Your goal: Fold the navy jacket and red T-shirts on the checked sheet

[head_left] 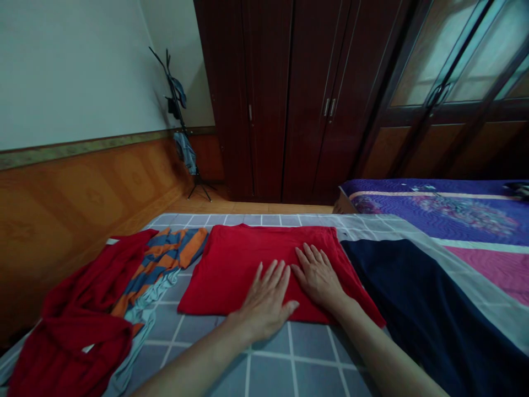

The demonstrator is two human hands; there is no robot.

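Note:
A red garment (231, 264), folded into a wide flat shape, lies on a surface covered with a grey checked cloth (268, 364). My left hand (266, 300) rests palm down over its near middle edge, fingers spread and pointing away from me. Flat on the garment's right half is my right hand (318, 275), its fingers also stretched out. Neither hand grips anything. Dark navy fabric (430, 309) lies just right of the garment, close to my right forearm.
At the left is a loose pile with red clothing (91, 309), an orange and blue-grey checked piece (165, 253) and pale blue cloth (144, 306). A coat rack (177, 110) stands beyond, near a dark wardrobe (285, 99). A purple-covered bed (433, 212) is at the right.

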